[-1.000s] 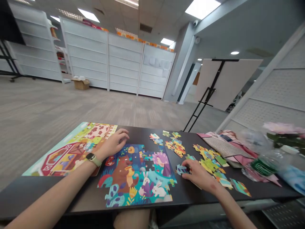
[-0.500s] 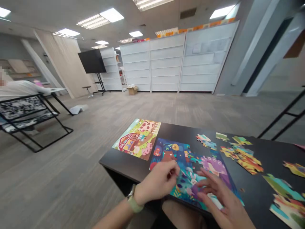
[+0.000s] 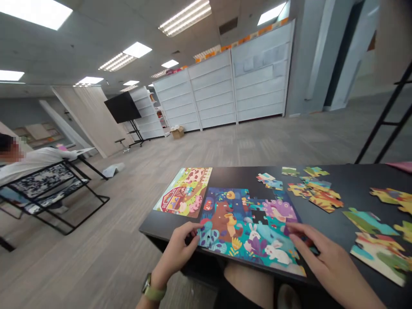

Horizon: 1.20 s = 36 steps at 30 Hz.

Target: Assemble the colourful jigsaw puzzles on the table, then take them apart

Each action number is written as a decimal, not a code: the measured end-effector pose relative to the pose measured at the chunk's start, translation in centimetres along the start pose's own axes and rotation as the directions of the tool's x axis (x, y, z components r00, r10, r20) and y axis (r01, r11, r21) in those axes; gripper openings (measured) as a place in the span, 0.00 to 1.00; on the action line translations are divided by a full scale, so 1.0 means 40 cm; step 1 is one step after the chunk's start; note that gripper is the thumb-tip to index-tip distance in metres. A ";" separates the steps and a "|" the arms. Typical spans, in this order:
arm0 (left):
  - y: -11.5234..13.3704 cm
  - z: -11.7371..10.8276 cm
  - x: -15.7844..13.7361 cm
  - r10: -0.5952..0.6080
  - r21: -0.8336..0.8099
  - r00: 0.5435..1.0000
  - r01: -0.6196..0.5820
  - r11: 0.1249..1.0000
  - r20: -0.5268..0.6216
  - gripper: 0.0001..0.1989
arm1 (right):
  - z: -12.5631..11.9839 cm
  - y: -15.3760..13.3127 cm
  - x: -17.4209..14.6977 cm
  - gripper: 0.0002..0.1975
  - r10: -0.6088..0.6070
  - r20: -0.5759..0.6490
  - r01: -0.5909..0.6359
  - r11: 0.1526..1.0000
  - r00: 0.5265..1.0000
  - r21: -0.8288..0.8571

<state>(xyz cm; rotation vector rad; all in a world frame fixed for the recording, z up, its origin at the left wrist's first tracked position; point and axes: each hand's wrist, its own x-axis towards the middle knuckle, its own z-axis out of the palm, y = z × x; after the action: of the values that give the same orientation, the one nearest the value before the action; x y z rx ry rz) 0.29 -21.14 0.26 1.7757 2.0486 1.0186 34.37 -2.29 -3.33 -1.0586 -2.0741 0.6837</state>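
A jigsaw puzzle (image 3: 230,234) with a bear, rabbits and a purple creature lies on the black table (image 3: 180,225) before me. Dark gaps show in its middle and along its top edge. At its left edge is my left hand (image 3: 180,248), thumb and forefinger curled in and touching the border. My right hand (image 3: 318,251) grips the right edge with thumb and forefinger close together, its other fingers bent beneath. No loose piece shows in either hand, though the fingertips are partly hidden.
A farm picture card (image 3: 186,191) lies behind left. Loose puzzle pieces (image 3: 325,199) and joined puzzle sections (image 3: 380,253) spread over the right side. A seated person (image 3: 38,156) is at a far-left table; a black metal frame (image 3: 386,120) stands right.
My hands have moved apart from over the puzzle, the left to its left edge and the right to its right edge. The view has tilted.
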 end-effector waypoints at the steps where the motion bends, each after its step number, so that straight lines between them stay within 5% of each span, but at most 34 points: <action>1: 0.001 -0.003 0.004 0.012 0.025 1.000 -0.012 1.000 0.010 0.13 | 0.003 -0.003 0.000 0.19 -0.022 -0.004 0.022 1.000 1.000 -0.010; 17: 0.008 0.023 -0.019 0.204 0.247 0.979 -0.202 0.948 0.019 0.10 | 0.015 0.010 -0.001 0.18 -0.062 0.011 0.062 0.998 0.998 -0.024; 29: 0.024 -0.031 0.005 0.268 0.338 0.909 -0.374 0.864 0.319 0.11 | 0.014 0.003 -0.005 0.19 -0.069 0.012 0.070 0.996 0.998 -0.053; 36: 0.098 -0.044 -0.012 0.147 0.463 0.880 -0.372 0.805 0.451 0.22 | 0.014 -0.013 -0.002 0.16 -0.092 -0.040 0.093 0.995 0.995 0.021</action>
<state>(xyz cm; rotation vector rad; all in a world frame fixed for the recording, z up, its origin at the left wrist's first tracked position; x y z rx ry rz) 2.37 -22.14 3.94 2.3576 1.9651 0.0697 33.71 -2.70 -3.35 -0.9494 -2.0630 0.6336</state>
